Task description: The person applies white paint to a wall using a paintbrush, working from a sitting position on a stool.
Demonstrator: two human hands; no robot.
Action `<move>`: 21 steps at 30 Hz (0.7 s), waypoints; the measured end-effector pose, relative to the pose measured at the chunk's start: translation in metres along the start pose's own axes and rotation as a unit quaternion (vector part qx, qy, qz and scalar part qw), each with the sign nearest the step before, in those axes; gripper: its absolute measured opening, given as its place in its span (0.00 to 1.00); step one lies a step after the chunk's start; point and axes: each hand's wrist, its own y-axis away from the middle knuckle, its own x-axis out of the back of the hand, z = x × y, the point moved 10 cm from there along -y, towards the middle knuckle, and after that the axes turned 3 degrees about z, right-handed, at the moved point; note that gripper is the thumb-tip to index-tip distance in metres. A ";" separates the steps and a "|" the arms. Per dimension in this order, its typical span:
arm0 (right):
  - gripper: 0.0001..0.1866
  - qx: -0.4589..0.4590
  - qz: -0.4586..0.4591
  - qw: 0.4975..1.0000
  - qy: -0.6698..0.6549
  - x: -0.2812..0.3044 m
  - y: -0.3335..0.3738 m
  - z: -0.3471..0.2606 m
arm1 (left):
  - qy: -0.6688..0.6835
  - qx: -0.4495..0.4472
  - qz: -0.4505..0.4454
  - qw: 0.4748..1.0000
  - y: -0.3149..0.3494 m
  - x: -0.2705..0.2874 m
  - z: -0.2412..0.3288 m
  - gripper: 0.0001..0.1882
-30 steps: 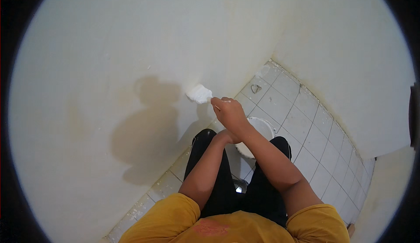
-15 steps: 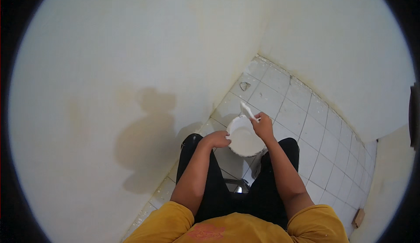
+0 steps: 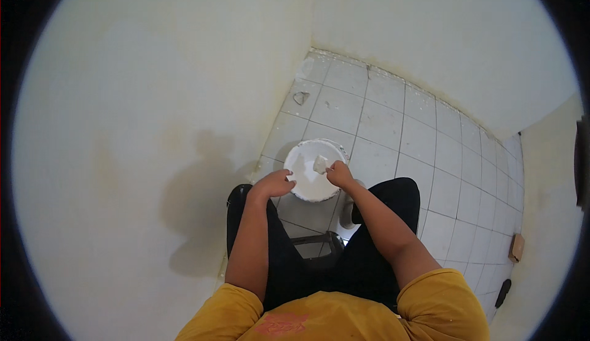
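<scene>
A white bucket (image 3: 299,153) stands on the tiled floor between my knees, with a pale, smooth, creamy mass (image 3: 311,188) in it. My left hand (image 3: 275,184) pinches the bucket's left rim. Over the bucket's right side, my right hand (image 3: 340,175) is closed on a small flat scraper (image 3: 321,164) coated in white. The scraper's blade is inside the opening, above the pale mass; whether it touches is unclear. My fingers hide its grip.
A painted wall (image 3: 153,83) rises close on my left and meets another wall (image 3: 430,52) ahead. A small wiry loop (image 3: 300,98) lies on the tiles near that corner. At the far right are a brown block (image 3: 516,247) and a dark object (image 3: 503,293). Something dark, stool-like (image 3: 332,250), shows between my legs.
The scraper has gone from above the bucket's far rim down into its opening. My left hand stays at the rim. The view has shifted, so bucket and corner appear further left.
</scene>
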 end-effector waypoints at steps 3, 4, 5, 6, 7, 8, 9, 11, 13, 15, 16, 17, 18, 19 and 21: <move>0.15 0.007 -0.020 1.000 -0.017 -0.003 -0.005 0.016 | 0.054 -0.027 0.035 0.998 0.000 0.015 0.021 0.29; 0.15 0.011 -0.021 1.000 -0.020 -0.005 -0.008 0.023 | 0.052 -0.029 0.029 0.998 0.003 0.017 0.029 0.29; 0.15 0.006 -0.016 1.000 -0.022 -0.003 -0.010 0.029 | 0.108 -0.042 0.045 0.992 0.010 0.027 0.043 0.28; 0.14 -0.016 -0.033 0.999 -0.031 -0.006 -0.010 0.039 | 0.163 -0.054 0.060 0.983 0.010 0.034 0.053 0.28; 0.14 -0.033 -0.056 0.997 -0.041 -0.012 -0.006 0.040 | 0.162 -0.051 0.058 0.984 0.008 0.036 0.050 0.28; 0.14 -0.035 -0.058 0.997 -0.044 -0.012 -0.004 0.038 | 0.191 -0.071 0.082 0.976 0.006 0.045 0.049 0.27; 0.14 -0.074 -0.097 0.988 -0.093 -0.020 0.000 0.042 | 0.220 -0.090 0.104 0.966 0.004 0.053 0.049 0.27; 0.14 -0.123 -0.132 0.973 -0.141 -0.024 0.004 0.052 | 0.202 -0.079 0.113 0.970 -0.001 0.056 0.053 0.27; 0.13 -0.115 -0.128 0.971 -0.169 -0.026 0.004 0.054 | 0.183 -0.066 0.122 0.973 -0.008 0.055 0.053 0.26; 0.11 -0.124 -0.156 0.965 -0.171 -0.033 -0.002 0.062 | 0.164 -0.063 0.096 0.980 -0.015 0.044 0.053 0.27; 0.10 -0.128 -0.184 0.959 -0.173 -0.038 -0.003 0.059 | 0.164 -0.060 0.094 0.980 -0.019 0.042 0.049 0.27; 0.10 -0.131 -0.187 0.958 -0.174 -0.039 -0.004 0.057 | 0.130 -0.044 0.088 0.987 -0.023 0.039 0.043 0.27; 0.09 -0.145 -0.189 0.955 -0.174 -0.041 -0.004 0.056 | 0.095 -0.027 0.082 0.992 -0.026 0.037 0.037 0.28; 0.10 -0.160 -0.190 0.953 -0.174 -0.043 -0.003 0.057 | 0.096 -0.025 0.079 0.992 -0.029 0.036 0.034 0.28; 0.11 -0.165 -0.188 0.952 -0.177 -0.048 -0.005 0.052 | 0.068 -0.006 0.066 0.996 -0.033 0.032 0.023 0.28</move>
